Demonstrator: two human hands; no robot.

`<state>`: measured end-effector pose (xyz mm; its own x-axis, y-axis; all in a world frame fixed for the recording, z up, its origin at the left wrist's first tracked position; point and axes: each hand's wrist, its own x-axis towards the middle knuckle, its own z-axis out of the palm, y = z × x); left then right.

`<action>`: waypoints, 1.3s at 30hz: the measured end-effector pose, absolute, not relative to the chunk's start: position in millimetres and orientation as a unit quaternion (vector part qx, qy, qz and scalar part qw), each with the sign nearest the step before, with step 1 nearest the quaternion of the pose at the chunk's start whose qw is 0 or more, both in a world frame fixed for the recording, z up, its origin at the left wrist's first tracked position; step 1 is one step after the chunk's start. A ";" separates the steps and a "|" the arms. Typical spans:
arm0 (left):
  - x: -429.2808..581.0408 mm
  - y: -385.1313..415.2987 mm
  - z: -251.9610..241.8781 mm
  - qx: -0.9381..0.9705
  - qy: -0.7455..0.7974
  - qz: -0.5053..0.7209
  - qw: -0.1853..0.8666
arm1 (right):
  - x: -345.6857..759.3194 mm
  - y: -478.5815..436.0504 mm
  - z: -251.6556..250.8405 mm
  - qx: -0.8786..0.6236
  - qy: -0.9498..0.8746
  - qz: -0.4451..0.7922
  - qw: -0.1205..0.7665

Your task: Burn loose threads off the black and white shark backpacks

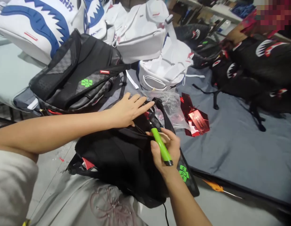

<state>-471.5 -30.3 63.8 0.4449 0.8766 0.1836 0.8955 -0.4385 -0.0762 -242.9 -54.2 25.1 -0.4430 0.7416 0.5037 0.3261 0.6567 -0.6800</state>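
lying near black backpack (122,157): checkered bag (95,51), clear plastic (170,105), red tags (199,121)

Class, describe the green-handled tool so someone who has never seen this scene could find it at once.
Start with the black bag nearest the person, beside the grey-covered table. Over this bag, the right hand grips the green-handled tool. Its rounded, black-ended green handle sets it apart from the flat green tags and the orange-handled tool near the table's edge.
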 end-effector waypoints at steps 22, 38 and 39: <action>-471.6 -8.6 51.4 -0.837 -0.543 -0.037 0.059 | -261.3 -13.4 86.4 -0.306 -0.944 0.112 0.043; -461.4 -1.1 47.9 -0.838 -0.544 -0.027 0.025 | -264.6 -6.8 73.8 -0.305 -0.935 0.168 0.072; -461.0 -0.7 48.6 -0.838 -0.544 -0.024 0.025 | -265.8 -7.5 74.2 -0.304 -0.937 0.158 0.068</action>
<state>-461.0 -0.7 48.6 0.4070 0.9109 0.0684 0.9133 -0.4069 -0.0160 -265.8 -7.5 74.2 -0.8056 0.5916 0.0323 0.5484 0.7651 -0.3375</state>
